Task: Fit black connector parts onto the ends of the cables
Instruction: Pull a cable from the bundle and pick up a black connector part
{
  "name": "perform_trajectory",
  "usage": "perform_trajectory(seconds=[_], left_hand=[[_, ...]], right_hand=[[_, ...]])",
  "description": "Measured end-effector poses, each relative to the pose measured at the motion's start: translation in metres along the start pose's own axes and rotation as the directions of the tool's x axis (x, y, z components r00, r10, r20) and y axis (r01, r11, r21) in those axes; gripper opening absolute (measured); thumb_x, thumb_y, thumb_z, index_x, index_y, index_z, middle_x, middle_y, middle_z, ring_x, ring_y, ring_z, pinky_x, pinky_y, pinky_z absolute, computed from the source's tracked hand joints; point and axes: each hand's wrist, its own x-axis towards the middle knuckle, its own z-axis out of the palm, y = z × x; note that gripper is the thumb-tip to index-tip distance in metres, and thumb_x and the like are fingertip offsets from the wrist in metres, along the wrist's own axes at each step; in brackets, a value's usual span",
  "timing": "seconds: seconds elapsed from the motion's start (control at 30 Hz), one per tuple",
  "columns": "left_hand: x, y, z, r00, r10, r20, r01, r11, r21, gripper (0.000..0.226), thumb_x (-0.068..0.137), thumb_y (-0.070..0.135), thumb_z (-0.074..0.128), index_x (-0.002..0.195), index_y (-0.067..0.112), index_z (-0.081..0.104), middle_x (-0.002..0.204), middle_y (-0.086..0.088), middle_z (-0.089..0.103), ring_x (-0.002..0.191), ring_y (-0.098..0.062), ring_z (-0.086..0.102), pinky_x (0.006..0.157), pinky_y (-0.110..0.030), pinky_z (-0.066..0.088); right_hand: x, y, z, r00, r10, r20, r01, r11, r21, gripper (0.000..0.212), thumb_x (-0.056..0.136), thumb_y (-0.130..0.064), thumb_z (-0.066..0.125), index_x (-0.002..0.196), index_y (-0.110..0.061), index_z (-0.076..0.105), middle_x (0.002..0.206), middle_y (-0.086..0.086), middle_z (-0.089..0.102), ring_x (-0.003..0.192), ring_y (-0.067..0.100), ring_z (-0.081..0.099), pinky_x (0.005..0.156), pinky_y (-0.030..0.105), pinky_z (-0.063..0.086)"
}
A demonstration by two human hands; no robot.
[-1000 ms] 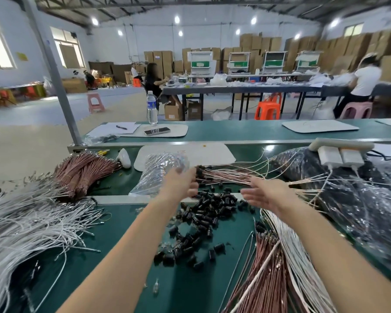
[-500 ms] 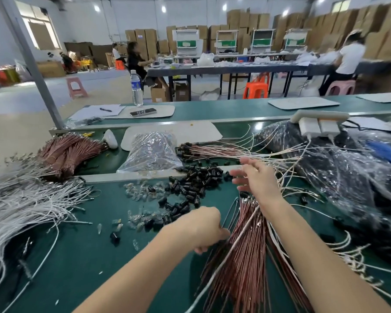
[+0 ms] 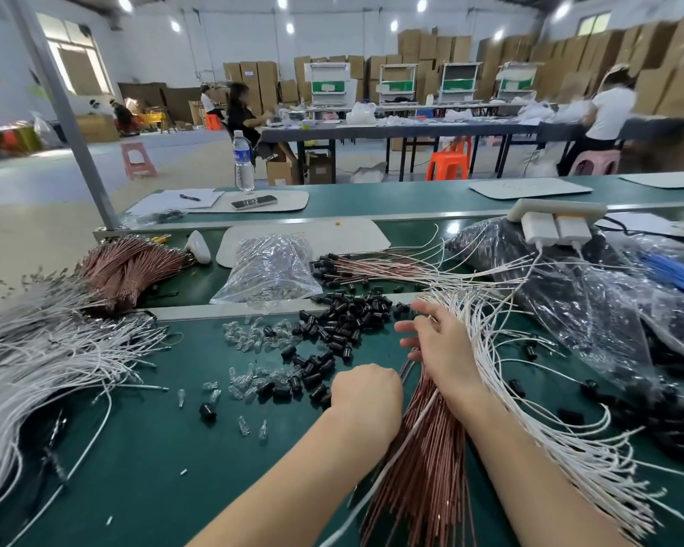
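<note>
Loose black connector parts (image 3: 348, 317) lie in a heap on the green table (image 3: 143, 467). A bundle of copper-coloured cables (image 3: 423, 467) and a fan of white cables (image 3: 530, 420) run from the near edge toward the heap. My right hand (image 3: 439, 349) rests on the far ends of these cables, fingers spread and pointing left. My left hand (image 3: 366, 396) is a fist seen from the back at the bundle's left side, beside the connectors; what its fingers enclose is hidden. Cables with black connectors fitted (image 3: 372, 266) lie further back.
Small clear bulbs (image 3: 245, 337) are scattered left of the connectors, with a clear bag of them (image 3: 269, 270) behind. A white cable heap (image 3: 36, 361) and a copper bundle (image 3: 127, 270) fill the left. Plastic bags (image 3: 569, 302) and a power strip (image 3: 553, 215) crowd the right.
Both hands came back from the finished cables at the far side. My left hand dropped to the near side of the connector heap and curled; my right hand settled on the cable ends.
</note>
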Motion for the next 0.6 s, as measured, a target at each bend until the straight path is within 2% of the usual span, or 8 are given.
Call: perform_trajectory(seconds=[0.1, 0.2, 0.27, 0.33, 0.4, 0.43, 0.5, 0.6], left_hand=[[0.001, -0.009, 0.000, 0.998, -0.024, -0.056, 0.017, 0.991, -0.134, 0.011, 0.096, 0.007, 0.055, 0.086, 0.009, 0.050, 0.098, -0.010, 0.064, 0.094, -0.032, 0.066, 0.069, -0.035, 0.044], [0.002, -0.046, -0.005, 0.972, -0.101, -0.213, -0.018, 0.869, -0.494, 0.015, 0.100, 0.016, 0.051, 0.090, 0.005, 0.053, 0.078, -0.002, 0.057, 0.064, -0.019, 0.058, 0.058, -0.029, 0.045], [-0.001, -0.078, -0.009, 0.940, -0.189, -0.285, -0.097, 0.651, -0.752, 0.012, 0.103, 0.017, 0.054, 0.104, 0.008, 0.061, 0.076, -0.001, 0.065, 0.052, -0.009, 0.057, 0.050, -0.019, 0.048], [-0.004, -0.105, -0.008, 0.908, -0.309, -0.283, -0.197, 0.280, -0.939, 0.013, 0.102, 0.013, 0.059, 0.114, 0.011, 0.062, 0.076, -0.002, 0.070, 0.054, -0.007, 0.061, 0.053, -0.019, 0.052], [-0.003, -0.120, 0.000, 0.901, -0.388, -0.193, -0.269, -0.153, -0.951, 0.015, 0.100, 0.008, 0.061, 0.115, 0.009, 0.064, 0.076, -0.001, 0.071, 0.061, -0.010, 0.065, 0.057, -0.021, 0.056], [-0.003, -0.124, 0.006, 0.899, -0.410, -0.155, -0.292, -0.297, -0.909, 0.014, 0.100, 0.006, 0.059, 0.113, 0.008, 0.066, 0.077, -0.001, 0.072, 0.063, -0.011, 0.066, 0.058, -0.020, 0.057], [-0.001, -0.125, 0.020, 0.888, -0.448, -0.105, -0.334, -0.472, -0.816, 0.014, 0.100, 0.003, 0.057, 0.109, 0.005, 0.067, 0.080, -0.005, 0.073, 0.066, -0.012, 0.069, 0.060, -0.020, 0.058], [0.004, -0.125, 0.037, 0.863, -0.500, -0.065, -0.395, -0.590, -0.704, 0.011, 0.100, 0.001, 0.055, 0.104, 0.004, 0.065, 0.086, -0.010, 0.074, 0.071, -0.015, 0.072, 0.062, -0.021, 0.059]], right_hand=[[-0.002, 0.000, 0.002, 0.995, -0.088, -0.038, 0.084, 0.992, -0.095, 0.024, 0.104, -0.018, 0.046, 0.109, -0.037, 0.059, 0.097, -0.014, 0.071, 0.073, 0.000, 0.065, 0.061, 0.020, 0.052], [0.000, 0.002, 0.002, 0.983, -0.139, -0.122, 0.124, 0.985, -0.121, 0.021, 0.105, -0.020, 0.046, 0.119, -0.031, 0.058, 0.106, -0.015, 0.066, 0.046, 0.000, 0.052, 0.042, 0.015, 0.040], [0.000, 0.005, 0.004, 0.978, -0.154, -0.144, 0.134, 0.981, -0.137, 0.020, 0.106, -0.021, 0.046, 0.120, -0.032, 0.055, 0.107, -0.013, 0.064, 0.043, -0.001, 0.049, 0.041, 0.015, 0.037], [-0.002, 0.007, 0.010, 0.979, -0.170, -0.116, 0.144, 0.968, -0.207, 0.018, 0.106, -0.023, 0.046, 0.119, -0.034, 0.053, 0.105, -0.015, 0.063, 0.054, 0.001, 0.056, 0.047, 0.014, 0.039], [-0.005, 0.009, 0.020, 0.985, -0.169, 0.019, 0.167, 0.940, -0.299, 0.021, 0.106, -0.023, 0.048, 0.123, -0.028, 0.058, 0.103, -0.014, 0.062, 0.059, 0.009, 0.058, 0.050, 0.013, 0.042], [-0.006, 0.011, 0.027, 0.981, -0.156, 0.114, 0.187, 0.916, -0.355, 0.023, 0.106, -0.023, 0.048, 0.125, -0.026, 0.060, 0.104, -0.011, 0.063, 0.055, 0.007, 0.056, 0.050, 0.013, 0.043], [-0.008, 0.015, 0.040, 0.959, -0.119, 0.259, 0.239, 0.830, -0.504, 0.027, 0.106, -0.028, 0.049, 0.130, -0.025, 0.061, 0.114, -0.007, 0.062, 0.074, -0.001, 0.059, 0.068, 0.018, 0.050], [-0.010, 0.025, 0.053, 0.948, -0.098, 0.302, 0.284, 0.686, -0.670, 0.037, 0.105, -0.041, 0.046, 0.136, -0.026, 0.059, 0.128, -0.005, 0.057, 0.115, 0.013, 0.051, 0.099, 0.031, 0.045]])
